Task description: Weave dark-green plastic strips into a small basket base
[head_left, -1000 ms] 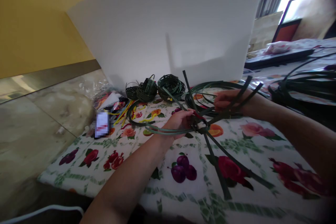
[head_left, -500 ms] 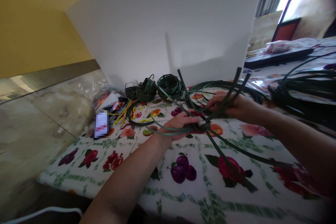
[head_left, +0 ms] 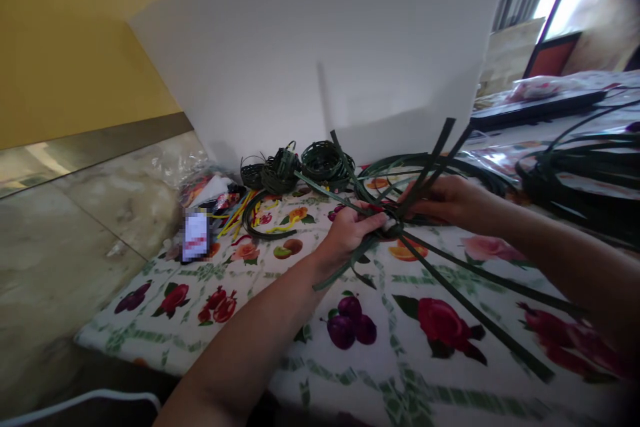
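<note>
Dark green: a weave (head_left: 393, 232) of flat strips (head_left: 533, 361), crossing at a small round hub between both hands, over the floral cloth (head_left: 450, 373); cannot tell whether touching it. Something pale in the middle of the hub, too small to make out. Of the strips, two angled up to the right in front of the right hand (head_left: 443, 199), two long ones reaching down to the right across the cloth, others fanning up to the left, and one slanting down beside the wrist of the left hand (head_left: 354, 227).

Left hand nearly closed on the hub, thumb on top, fingers tucked beneath, pinching its left edge. Right hand just beside the hub on the other side, fingers bent and close together, tips among the strips; partly hidden, so cannot tell whether gripping one.

Farther back, before a white board (head_left: 350, 47), a row of three small green baskets (head_left: 327, 163). Beyond the right hand, a wide green coil (head_left: 493, 180); to the left, a smaller ring (head_left: 265, 234) near yellow sticks (head_left: 240, 217). At far left, a phone-like object (head_left: 196, 237), pixelated. At far right, a large dark bundle (head_left: 575, 180).
</note>
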A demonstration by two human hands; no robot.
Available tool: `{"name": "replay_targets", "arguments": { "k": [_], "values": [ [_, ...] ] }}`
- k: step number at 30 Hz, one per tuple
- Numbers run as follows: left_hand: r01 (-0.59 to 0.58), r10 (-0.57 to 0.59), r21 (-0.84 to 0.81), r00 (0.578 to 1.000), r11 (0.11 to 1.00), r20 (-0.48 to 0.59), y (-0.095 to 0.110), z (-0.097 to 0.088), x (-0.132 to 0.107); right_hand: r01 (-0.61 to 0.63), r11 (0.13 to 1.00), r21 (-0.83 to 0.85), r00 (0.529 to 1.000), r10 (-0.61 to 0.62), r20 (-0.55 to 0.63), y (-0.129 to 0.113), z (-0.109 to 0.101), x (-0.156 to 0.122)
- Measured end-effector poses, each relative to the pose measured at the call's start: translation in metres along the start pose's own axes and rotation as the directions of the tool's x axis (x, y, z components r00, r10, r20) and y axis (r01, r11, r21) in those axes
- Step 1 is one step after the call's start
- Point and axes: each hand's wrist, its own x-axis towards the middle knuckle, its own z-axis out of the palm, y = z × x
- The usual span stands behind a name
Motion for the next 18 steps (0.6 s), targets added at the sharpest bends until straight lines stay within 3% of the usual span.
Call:
{"name": "replay_targets", "arguments": {
  "k": [8,18],
  "values": [
    [-0.096,0.106,0.087,0.987,0.992,-0.121,0.003,-0.001,0.004,-0.244,0.896,0.371,0.97,0.233,0.074,-0.008,0.019,0.001],
    [-0.039,0.03,-0.06,0.99,0.997,-0.139,0.001,-0.002,0.005,-0.287,0.83,0.479,0.955,0.287,0.075,-0.002,0.034,0.002]
  ]
}}
